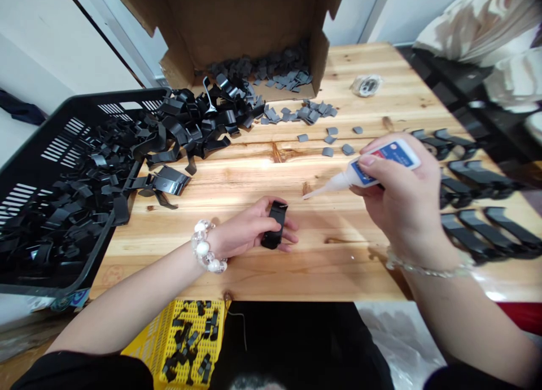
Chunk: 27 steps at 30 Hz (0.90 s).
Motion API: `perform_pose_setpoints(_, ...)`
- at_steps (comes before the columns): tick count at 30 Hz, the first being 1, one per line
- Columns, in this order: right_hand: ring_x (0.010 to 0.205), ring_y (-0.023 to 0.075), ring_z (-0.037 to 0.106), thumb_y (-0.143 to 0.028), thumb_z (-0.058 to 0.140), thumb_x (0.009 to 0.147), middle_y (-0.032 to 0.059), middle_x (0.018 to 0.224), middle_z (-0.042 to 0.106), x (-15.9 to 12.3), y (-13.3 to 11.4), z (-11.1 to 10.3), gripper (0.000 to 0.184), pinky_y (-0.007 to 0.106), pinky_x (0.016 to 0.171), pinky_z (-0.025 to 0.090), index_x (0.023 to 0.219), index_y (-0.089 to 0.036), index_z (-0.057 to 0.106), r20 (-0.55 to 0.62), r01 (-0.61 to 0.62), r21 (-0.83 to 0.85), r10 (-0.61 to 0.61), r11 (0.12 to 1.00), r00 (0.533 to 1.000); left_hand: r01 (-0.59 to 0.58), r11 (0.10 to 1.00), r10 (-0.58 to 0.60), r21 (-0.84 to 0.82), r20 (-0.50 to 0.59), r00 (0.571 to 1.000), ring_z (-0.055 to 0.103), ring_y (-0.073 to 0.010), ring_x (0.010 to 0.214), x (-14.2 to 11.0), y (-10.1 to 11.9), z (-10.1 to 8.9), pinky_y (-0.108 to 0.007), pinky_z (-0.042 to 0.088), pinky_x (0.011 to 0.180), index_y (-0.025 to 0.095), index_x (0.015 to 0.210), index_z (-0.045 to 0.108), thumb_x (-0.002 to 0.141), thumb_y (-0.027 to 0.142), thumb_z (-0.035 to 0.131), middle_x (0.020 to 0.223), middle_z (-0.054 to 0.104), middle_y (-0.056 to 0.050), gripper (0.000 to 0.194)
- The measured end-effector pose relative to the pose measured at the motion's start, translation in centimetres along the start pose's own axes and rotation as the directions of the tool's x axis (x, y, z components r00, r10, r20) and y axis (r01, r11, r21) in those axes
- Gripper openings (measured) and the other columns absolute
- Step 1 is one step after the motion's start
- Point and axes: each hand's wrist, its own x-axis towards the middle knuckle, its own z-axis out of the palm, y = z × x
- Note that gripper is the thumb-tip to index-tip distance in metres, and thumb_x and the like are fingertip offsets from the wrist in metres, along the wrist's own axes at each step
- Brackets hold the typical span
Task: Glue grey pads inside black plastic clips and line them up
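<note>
My left hand rests low over the wooden table and grips a small black plastic clip, its lower end partly behind my fingers. My right hand is raised to the right, shut on a white glue bottle with a blue and red label. The bottle's thin nozzle tilts down and left, its tip in the air above and to the right of the clip. Beaded bracelets circle both wrists.
A black slotted crate of black clips stands at the left of the wooden table. Behind lie a cardboard box and scattered grey pads. Rows of black clips lie at the right; a yellow crate sits below.
</note>
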Motion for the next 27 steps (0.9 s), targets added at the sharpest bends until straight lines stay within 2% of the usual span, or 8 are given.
perform_pose_setpoints(7,0.045,0.0069,0.04,-0.011,0.068,0.068,-0.0035,0.055,0.047,-0.2,0.1,-0.1,0.01,0.02,0.037,0.025,0.07,-0.017,0.061,0.052,-0.04,0.006,0.04,0.999,0.998,-0.001,1.0,0.001,0.003,-0.001,1.0,0.068,-0.0212,0.087,0.0,0.0,-0.1,-0.046,0.052,0.084,0.019,0.114,0.041,0.081,0.007,0.054,0.102,0.064,-0.011,0.038)
perform_pose_setpoints(20,0.046,0.0073,0.042,-0.011,0.068,0.068,-0.0036,0.055,0.047,-0.3,0.2,0.1,0.009,0.019,0.037,0.026,0.07,-0.017,0.061,0.051,-0.063,0.015,0.063,0.998,0.997,0.003,1.0,-0.003,0.005,-0.007,1.0,0.068,-0.0214,0.087,0.1,0.0,0.0,-0.046,0.052,0.084,0.019,0.114,0.04,0.082,0.006,0.053,0.102,0.064,-0.011,0.036)
perform_pose_setpoints(23,0.043,0.0069,0.037,-0.012,0.066,0.069,-0.0045,0.053,0.044,-0.1,0.2,0.1,0.009,0.021,0.037,0.023,0.068,-0.018,0.06,0.038,-0.04,0.024,0.039,0.999,0.999,0.002,1.0,-0.002,-0.001,-0.007,1.0,0.068,-0.0216,0.087,0.1,0.1,0.1,-0.047,0.052,0.084,0.02,0.114,0.04,0.081,0.007,0.055,0.101,0.065,-0.011,0.038)
perform_pose_setpoints(27,0.043,0.0069,0.027,-0.017,0.066,0.072,-0.0047,0.053,0.04,0.7,0.2,-0.2,0.013,0.024,0.037,0.016,0.064,-0.021,0.056,-0.057,-0.034,0.112,0.041,0.993,0.998,-0.01,1.0,0.01,-0.005,-0.044,0.999,0.068,-0.0224,0.087,0.0,0.2,0.3,-0.046,0.053,0.081,0.018,0.111,0.041,0.08,0.008,0.056,0.099,0.066,-0.011,0.035)
